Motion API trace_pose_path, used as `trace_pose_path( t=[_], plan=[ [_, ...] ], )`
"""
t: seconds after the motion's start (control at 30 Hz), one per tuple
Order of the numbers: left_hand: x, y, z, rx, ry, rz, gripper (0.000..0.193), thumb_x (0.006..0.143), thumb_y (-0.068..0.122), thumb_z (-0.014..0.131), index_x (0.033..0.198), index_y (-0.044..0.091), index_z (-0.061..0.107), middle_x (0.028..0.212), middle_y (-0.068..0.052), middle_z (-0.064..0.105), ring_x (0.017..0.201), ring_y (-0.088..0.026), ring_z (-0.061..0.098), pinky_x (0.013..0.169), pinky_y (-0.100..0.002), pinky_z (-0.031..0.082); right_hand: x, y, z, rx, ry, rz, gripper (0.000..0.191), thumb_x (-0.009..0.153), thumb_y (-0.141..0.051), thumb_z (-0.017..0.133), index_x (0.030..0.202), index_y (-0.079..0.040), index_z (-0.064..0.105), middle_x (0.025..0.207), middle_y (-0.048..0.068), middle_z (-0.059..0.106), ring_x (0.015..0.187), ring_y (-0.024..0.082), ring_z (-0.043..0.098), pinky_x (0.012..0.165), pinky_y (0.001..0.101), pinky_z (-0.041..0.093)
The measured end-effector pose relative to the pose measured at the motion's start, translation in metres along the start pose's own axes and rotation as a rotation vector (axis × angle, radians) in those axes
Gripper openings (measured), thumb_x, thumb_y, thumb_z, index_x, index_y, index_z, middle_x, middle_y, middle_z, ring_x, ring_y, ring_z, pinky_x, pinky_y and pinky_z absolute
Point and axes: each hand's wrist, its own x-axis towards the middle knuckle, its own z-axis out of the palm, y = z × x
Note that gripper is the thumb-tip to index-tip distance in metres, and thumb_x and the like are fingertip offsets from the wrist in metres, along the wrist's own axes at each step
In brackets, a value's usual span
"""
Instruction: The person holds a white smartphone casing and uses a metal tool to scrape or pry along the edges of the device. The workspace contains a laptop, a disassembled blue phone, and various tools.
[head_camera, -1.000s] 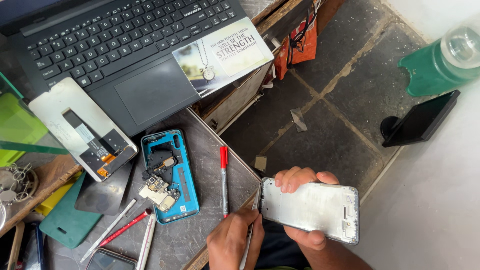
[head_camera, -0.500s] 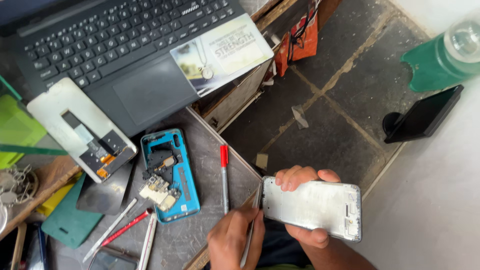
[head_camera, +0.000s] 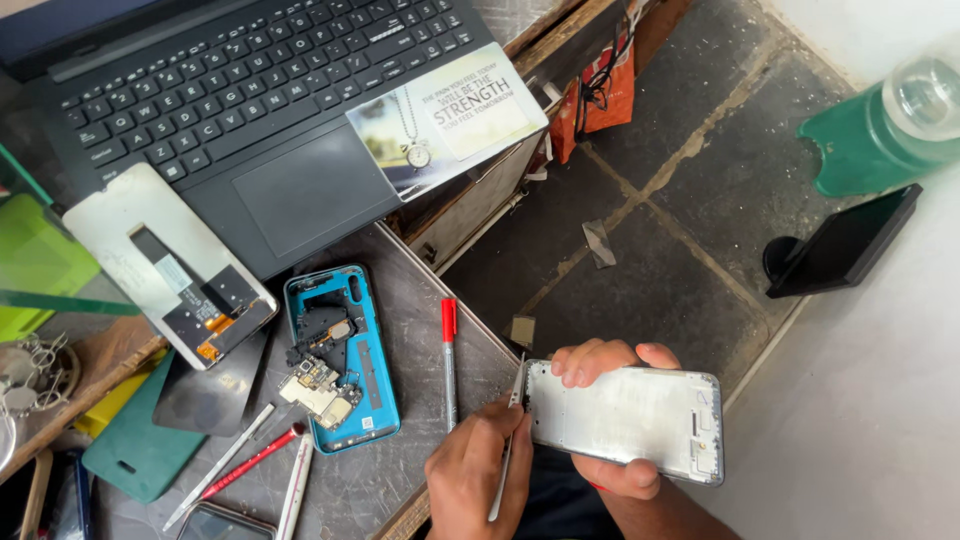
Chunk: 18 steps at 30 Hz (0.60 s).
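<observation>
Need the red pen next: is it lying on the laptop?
No, the red pen lies on the grey mat beside the blue phone shell, below the laptop.

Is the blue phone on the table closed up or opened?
Opened. The blue phone lies face down with its back cover off, and a small circuit board rests loose on its lower part.

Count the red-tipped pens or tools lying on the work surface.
2: a red-capped pen right of the blue phone shell, and a red-handled tool at its lower left. More may hide off-frame.
</observation>
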Motion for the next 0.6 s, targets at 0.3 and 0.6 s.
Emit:
trace_pose_path(
  t=[0.3,0.6],
  plan=[
    [-0.0013,-0.0035,0.0048,0.006,0.040,-0.039,0.016,0.084,-0.002,0.079,0.094,0.000,0.066,0.091,-0.018,0.076,0.081,-0.031,0.081,0.071,-0.034,0.064,-0.0035,-0.0007,-0.0028,0.015,0.010,0.046,0.093,0.093,-0.074,0.059,0.155,-0.011,0.030,0.108,0.016,0.056,0.091,0.028,0.055,0.084,0.0495,0.050],
    [-0.0049,-0.0060,0.0057,0.016,0.040,-0.054,0.017,0.085,-0.002,0.079,0.096,-0.001,0.066,0.093,-0.018,0.077,0.083,-0.031,0.081,0.073,-0.034,0.064,-0.0021,0.0005,-0.0018,-0.002,0.021,0.043,0.096,0.092,-0.076,0.058,0.155,-0.010,0.029,0.107,0.017,0.057,0.090,0.028,0.056,0.087,0.0514,0.051]
  ],
)
